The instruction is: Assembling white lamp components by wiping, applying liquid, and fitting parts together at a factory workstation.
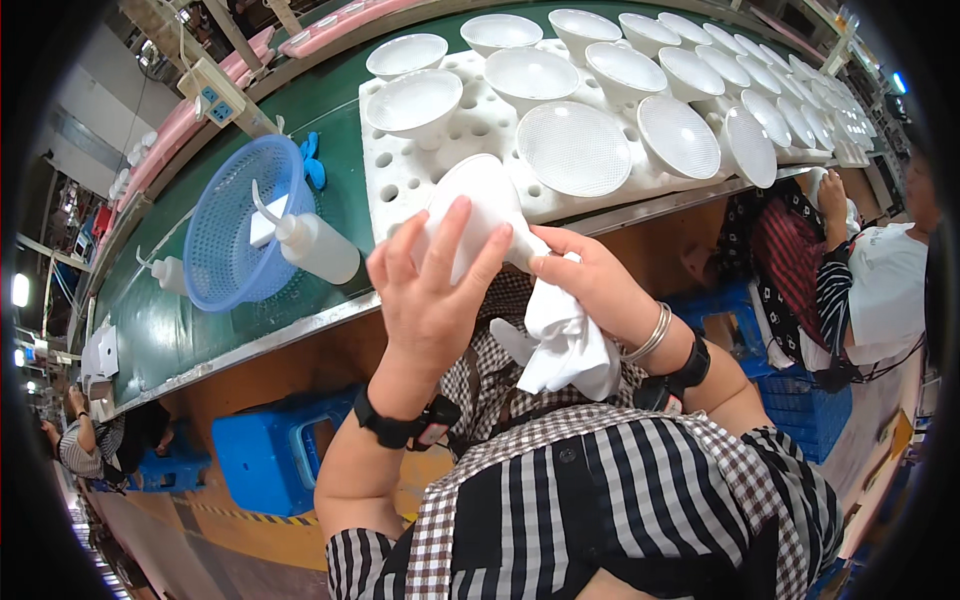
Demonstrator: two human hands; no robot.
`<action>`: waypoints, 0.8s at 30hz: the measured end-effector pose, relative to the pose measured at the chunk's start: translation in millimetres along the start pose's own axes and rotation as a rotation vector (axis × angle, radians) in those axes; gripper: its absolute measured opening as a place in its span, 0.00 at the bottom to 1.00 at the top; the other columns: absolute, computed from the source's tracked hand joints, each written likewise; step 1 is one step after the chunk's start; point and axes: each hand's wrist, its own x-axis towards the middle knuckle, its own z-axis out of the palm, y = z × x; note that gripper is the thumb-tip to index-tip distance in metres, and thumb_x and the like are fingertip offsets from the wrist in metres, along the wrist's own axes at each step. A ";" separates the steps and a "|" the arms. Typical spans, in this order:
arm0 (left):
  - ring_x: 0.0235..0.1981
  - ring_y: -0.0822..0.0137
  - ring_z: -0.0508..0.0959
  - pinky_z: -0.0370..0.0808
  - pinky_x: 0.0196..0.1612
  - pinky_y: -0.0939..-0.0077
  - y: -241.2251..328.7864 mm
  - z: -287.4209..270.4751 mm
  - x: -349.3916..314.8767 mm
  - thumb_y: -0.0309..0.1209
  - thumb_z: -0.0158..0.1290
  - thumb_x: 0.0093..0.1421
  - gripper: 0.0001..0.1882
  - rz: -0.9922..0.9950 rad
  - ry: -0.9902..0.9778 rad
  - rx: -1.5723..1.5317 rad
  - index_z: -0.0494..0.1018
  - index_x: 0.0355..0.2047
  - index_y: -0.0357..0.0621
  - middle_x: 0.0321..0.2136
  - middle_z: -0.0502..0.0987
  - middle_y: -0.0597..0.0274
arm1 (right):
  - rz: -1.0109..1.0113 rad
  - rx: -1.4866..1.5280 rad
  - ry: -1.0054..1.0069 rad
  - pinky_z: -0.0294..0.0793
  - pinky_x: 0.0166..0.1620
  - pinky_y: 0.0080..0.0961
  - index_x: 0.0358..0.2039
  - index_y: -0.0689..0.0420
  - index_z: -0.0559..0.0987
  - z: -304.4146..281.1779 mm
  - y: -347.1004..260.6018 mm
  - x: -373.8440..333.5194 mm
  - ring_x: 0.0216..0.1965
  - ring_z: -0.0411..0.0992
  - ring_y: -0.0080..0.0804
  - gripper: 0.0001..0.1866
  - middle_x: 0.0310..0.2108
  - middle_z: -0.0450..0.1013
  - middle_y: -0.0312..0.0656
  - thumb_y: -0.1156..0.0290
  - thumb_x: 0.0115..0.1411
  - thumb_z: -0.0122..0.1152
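Over the near edge of the green bench (340, 105), seen from my head, I have one white cone (478, 205) raised clear of the perforated white board (550, 208). My left hand (430, 275) holds it by the wide part, fingers spread along its side; my right hand (600, 285) is closed on a crumpled white cloth (565, 335) at its narrow end, though whether skin or only cloth touches there I cannot tell. I judge this piece to be midway through handling, since it is between my two hands and not seated on the board. Many white lamp-like cups (575, 148) stand on the board in rows, some tilted; I cannot tell which of them are finished and which are left. Some holes at the board's left side have no cup, so I judge the rows incomplete. The squeeze bottle (318, 248) leans by the blue basket (225, 235), outside my grip.
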 end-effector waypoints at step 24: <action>0.47 0.57 0.69 0.63 0.50 0.66 -23.9 -12.2 32.8 0.25 0.56 0.46 0.19 0.003 -0.008 0.037 0.80 0.39 0.62 0.49 0.74 0.67 | 0.016 0.077 -0.080 0.69 0.31 0.11 0.55 0.63 0.68 4.8 6.2 8.2 0.28 0.68 0.10 0.21 0.34 0.72 0.30 0.71 0.61 0.51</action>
